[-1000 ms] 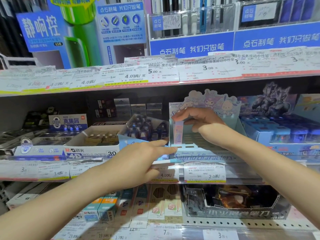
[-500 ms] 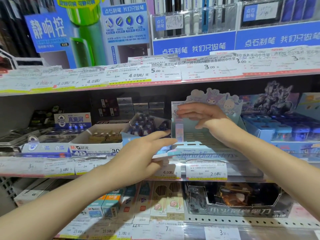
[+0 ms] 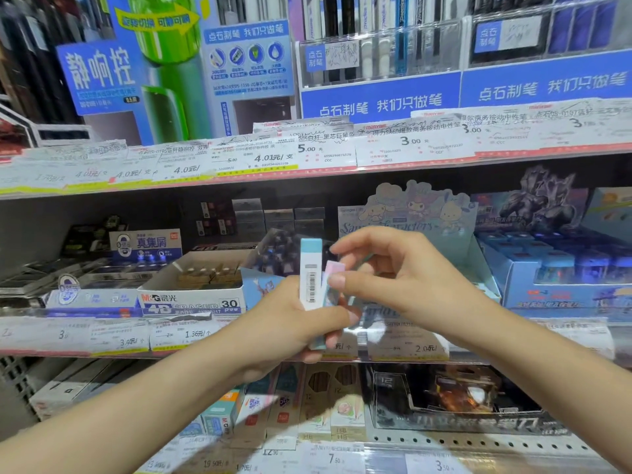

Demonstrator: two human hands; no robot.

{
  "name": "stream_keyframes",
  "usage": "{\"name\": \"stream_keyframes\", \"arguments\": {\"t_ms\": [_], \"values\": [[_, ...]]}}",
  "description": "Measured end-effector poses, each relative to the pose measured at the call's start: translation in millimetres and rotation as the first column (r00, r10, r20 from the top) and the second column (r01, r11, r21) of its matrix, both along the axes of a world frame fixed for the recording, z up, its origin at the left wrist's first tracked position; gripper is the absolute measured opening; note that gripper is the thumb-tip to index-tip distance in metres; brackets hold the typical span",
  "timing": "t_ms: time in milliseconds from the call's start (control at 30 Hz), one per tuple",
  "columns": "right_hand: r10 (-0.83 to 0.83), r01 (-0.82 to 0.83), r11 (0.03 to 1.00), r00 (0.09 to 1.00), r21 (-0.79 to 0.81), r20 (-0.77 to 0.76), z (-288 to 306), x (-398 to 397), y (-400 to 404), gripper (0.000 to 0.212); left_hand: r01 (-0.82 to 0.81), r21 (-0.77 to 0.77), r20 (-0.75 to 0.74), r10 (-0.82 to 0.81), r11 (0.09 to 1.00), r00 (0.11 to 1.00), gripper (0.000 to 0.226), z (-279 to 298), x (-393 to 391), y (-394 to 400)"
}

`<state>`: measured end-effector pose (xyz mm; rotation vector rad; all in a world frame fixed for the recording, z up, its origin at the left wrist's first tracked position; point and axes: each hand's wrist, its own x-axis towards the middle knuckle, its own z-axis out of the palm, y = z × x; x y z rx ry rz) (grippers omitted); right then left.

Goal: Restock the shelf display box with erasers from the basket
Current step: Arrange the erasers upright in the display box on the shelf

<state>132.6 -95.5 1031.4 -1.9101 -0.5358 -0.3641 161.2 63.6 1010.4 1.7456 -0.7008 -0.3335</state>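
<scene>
The pale blue display box (image 3: 455, 244) with cartoon characters on its header stands on the middle shelf, behind my hands. My left hand (image 3: 290, 323) holds a small bunch of erasers upright in front of it; a white eraser (image 3: 310, 273) with a blue top and a barcode faces me. My right hand (image 3: 393, 278) pinches a pink eraser (image 3: 333, 271) in the bunch between thumb and fingers. The basket is not in view.
A white M&G eraser box (image 3: 191, 297) sits left of the display box, and a blue box of sharpeners (image 3: 561, 282) sits to its right. Price tags (image 3: 407, 340) line the shelf edge. Pen displays fill the shelf above, and more stationery lies below.
My right hand has come out of the display box, back to my left hand. My left hand has lifted the erasers upright, and my right fingers now grip a pink one.
</scene>
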Motion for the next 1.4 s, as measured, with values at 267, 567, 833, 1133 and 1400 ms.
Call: {"name": "stream_keyframes", "arguments": {"t_ms": [267, 567, 833, 1133, 1400], "values": [[-0.019, 0.018, 0.996, 1.0, 0.084, 0.018, 11, 8, -10, 0.005, 0.013, -0.1, -0.107, -0.024, 0.995, 0.994, 0.03, -1, 3, 3], [-0.239, 0.259, 0.965, 0.937, -0.048, 0.256, 14, 31, -31, 0.027, -0.328, 0.523, 0.711, -0.19, 0.787, 0.677, 0.058, -4, 11, 21], [-0.187, 0.214, 0.974, 0.943, -0.071, 0.274, 4, 42, -26, 0.017, -0.503, 0.708, 0.682, -0.297, 0.496, 0.668, 0.063, -1, 7, 11], [-0.149, 0.198, 0.971, 0.942, -0.138, 0.301, 6, 47, -23, 0.029, -0.45, 0.738, 0.639, -0.306, 0.504, 0.706, 0.057, 5, 8, 10], [-0.142, 0.203, 0.964, 0.941, -0.175, 0.309, 6, 48, -22, 0.018, -0.452, 0.759, 0.624, -0.321, 0.469, 0.713, 0.056, 7, 9, 10]]}}
